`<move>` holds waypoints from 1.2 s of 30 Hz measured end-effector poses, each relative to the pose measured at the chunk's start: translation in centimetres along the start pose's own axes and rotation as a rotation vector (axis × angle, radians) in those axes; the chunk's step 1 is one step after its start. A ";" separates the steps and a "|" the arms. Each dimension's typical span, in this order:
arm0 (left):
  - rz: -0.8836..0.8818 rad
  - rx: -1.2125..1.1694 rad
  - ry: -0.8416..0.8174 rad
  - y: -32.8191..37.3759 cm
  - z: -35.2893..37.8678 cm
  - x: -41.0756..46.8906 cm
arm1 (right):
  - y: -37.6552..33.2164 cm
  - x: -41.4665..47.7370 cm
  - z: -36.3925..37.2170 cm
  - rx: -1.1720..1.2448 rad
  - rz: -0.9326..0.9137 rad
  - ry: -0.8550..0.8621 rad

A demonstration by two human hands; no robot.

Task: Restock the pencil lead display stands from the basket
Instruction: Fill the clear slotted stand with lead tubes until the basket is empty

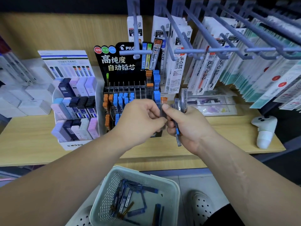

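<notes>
Head view: looking down at a shelf, two bare forearms reaching in.
Left hand (141,115): fingers curled, thumb and fingertips pinching an orange-capped clear plastic lead tube (163,110) that stands upright between the two hands.
Right hand (187,126): fingers wrapped round a bundle of grey and blue-capped lead tubes (178,136); its thumb tip touches the orange-capped tube near the top.
Black tiered cardboard display stand (123,64): just behind the hands, mid-shelf; orange and blue tubes fill its left and near slots, and several far slots hold nothing.
White tiered display stand (71,145): just left of the black one, rows of pastel, black and white flat lead cases.
Pale green perforated plastic basket (172,191): nearest, below the shelf edge, loose blue-capped tubes (128,198) lying in the bottom.
Light wooden shelf (32,136): carries both stands.
White handheld controller (264,131): near the shelf's right end.
Hanging refill packs (211,62): far right, on grey hooks.
White perforated shoe (200,204): on the floor, right of the basket.
</notes>
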State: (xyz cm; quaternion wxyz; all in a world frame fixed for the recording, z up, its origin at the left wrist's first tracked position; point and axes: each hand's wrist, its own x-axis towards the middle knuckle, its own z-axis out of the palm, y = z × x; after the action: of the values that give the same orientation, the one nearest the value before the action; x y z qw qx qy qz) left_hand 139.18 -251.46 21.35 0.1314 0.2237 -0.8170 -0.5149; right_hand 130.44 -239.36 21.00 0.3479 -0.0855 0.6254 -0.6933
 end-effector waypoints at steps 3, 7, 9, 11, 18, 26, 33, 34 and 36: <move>-0.042 -0.166 -0.066 0.2 0.0 0.2 | -0.5 -0.3 -0.3 -0.012 0.008 -0.033; -0.149 -0.597 -0.234 0.3 -1.3 1.0 | -1.5 -0.7 -0.8 0.084 0.098 -0.139; -0.191 -0.770 -0.319 0.2 -1.8 1.6 | -1.8 -1.0 -1.0 0.100 0.124 -0.190; -0.153 -0.782 -0.376 0.2 -2.0 1.7 | -1.9 -1.2 -1.0 0.107 0.151 -0.254; -0.094 -0.746 -0.393 0.3 -1.3 1.8 | -1.8 -1.5 -1.0 0.153 0.187 -0.337; -0.017 -0.321 0.001 -0.6 -3.5 3.4 | -0.8 -0.5 -1.1 0.139 0.215 -0.077; 0.189 -0.153 0.222 1.2 -6.2 5.8 | -0.9 -0.4 -2.2 0.139 0.180 -0.052; 0.200 -0.115 0.244 1.2 -6.1 6.1 | -0.9 -0.4 -2.3 0.133 0.178 -0.055; 0.212 -0.070 0.288 1.1 -5.8 6.8 | -1.0 -0.4 -2.5 0.125 0.178 -0.055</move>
State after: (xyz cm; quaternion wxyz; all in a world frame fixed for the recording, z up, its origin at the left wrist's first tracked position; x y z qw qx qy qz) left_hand 135.65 -259.00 24.79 0.3084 0.2030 -0.7904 -0.4888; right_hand 128.94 -237.14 21.52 0.4298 -0.0269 0.5762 -0.6947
